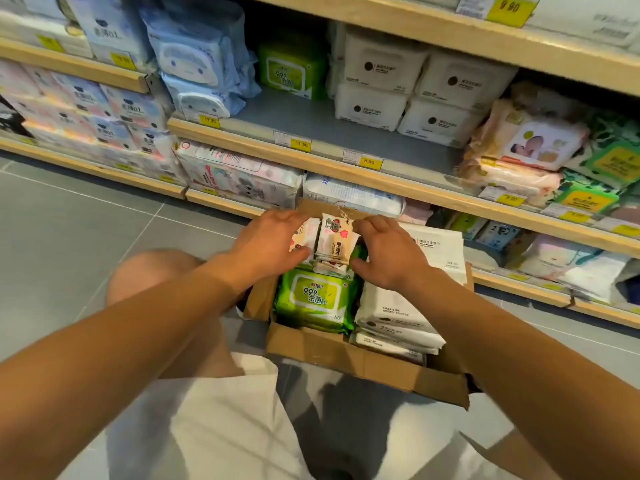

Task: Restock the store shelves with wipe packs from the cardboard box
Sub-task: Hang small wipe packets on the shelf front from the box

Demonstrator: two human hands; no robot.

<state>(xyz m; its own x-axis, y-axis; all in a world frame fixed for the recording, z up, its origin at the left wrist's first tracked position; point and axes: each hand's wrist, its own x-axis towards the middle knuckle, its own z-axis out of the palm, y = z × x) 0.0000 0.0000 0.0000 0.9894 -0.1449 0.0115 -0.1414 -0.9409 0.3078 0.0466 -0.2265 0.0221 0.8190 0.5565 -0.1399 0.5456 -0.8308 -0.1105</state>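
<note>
Hands, left hand [268,237] and right hand [382,252], grip glossy small packs [336,242] above cardboard box [346,358]

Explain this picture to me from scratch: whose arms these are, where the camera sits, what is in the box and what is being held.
There is no machine here. A person wears a wide-angle camera on the head, so the single picture looks forward and down along their own bare arms. They seem to crouch on a grey tiled floor in front of wooden store shelves stocked with packs of wipes and yellow price tags.

Before them stands an open cardboard box. Inside lie a green wipe pack, a stack of white wipe packs and, at the far end, a bundle of small cartoon-printed wipe packs.

The left hand and the right hand grip that small bundle from either side, fingers curled around it. It sits at the box's far end; whether it is already lifted clear, I cannot tell.
</note>
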